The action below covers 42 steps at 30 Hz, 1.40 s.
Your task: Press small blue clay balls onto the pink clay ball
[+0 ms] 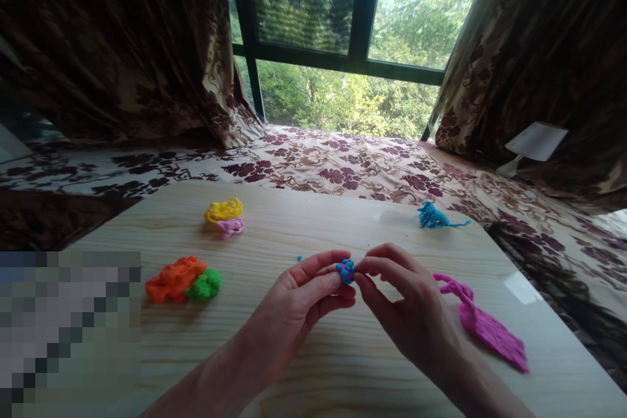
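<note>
A small blue modelling clay figure [345, 270] with pink spots is held above the middle of the table. My left hand [306, 290] pinches it from the left between thumb and fingers. From the right, the thumb and index finger of my right hand [406, 287] close together at the figure's side. Whether a tiny bit of clay sits between those right fingertips cannot be made out. A small blue crumb [300, 258] lies on the table just beyond my left hand. Flat magenta clay [492, 330] rests right of my right hand, partly behind it.
On the light wooden table [274, 222] lie orange clay [175, 279] touching green clay [204, 285], yellow clay [224, 210] against pale pink clay [230, 228], and stringy blue clay [433, 215] at the far right. Behind is a window ledge with patterned cloth [337, 160] and a white lamp [536, 142].
</note>
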{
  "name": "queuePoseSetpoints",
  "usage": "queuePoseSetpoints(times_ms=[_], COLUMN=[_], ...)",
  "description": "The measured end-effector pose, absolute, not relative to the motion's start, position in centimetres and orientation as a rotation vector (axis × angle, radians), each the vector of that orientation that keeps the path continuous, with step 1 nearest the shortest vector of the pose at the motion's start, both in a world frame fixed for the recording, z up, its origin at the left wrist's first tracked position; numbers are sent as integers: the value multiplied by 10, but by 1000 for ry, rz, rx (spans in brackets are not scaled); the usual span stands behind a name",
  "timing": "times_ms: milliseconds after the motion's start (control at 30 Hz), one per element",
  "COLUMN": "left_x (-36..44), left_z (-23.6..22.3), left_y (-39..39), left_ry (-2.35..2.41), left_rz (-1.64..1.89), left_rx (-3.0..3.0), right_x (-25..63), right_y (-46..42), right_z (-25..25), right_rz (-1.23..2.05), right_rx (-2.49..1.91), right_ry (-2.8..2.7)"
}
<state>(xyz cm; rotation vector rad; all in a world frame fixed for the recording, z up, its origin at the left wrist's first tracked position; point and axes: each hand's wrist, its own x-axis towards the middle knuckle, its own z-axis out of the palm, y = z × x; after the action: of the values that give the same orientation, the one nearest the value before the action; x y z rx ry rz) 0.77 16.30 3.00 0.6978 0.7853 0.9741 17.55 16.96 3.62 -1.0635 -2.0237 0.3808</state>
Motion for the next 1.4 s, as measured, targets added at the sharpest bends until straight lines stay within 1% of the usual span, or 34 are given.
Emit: queuePoseSetpoints(times_ms=[233, 367, 700, 967, 1200, 1400], left_x=[6, 6, 7, 8, 6, 4], left_z=[28, 29, 29, 29, 28, 28], left_y=[165, 165, 164, 164, 166, 165], left_ry=[790, 767, 705, 690, 722, 697], left_rz=[968, 968, 949, 973, 986, 983], left_rx=[656, 646, 692, 682, 631, 607], right_x=[177, 175, 177, 173, 176, 176], right_y=[169, 166, 167, 166, 168, 169], right_z=[37, 36, 35, 29, 34, 32], right_rz=[333, 312, 256, 298, 303, 336], right_rx=[-994, -921, -950, -909, -917, -895], right_ry=[-1947, -2028, -2106, -2043, -1952, -1992])
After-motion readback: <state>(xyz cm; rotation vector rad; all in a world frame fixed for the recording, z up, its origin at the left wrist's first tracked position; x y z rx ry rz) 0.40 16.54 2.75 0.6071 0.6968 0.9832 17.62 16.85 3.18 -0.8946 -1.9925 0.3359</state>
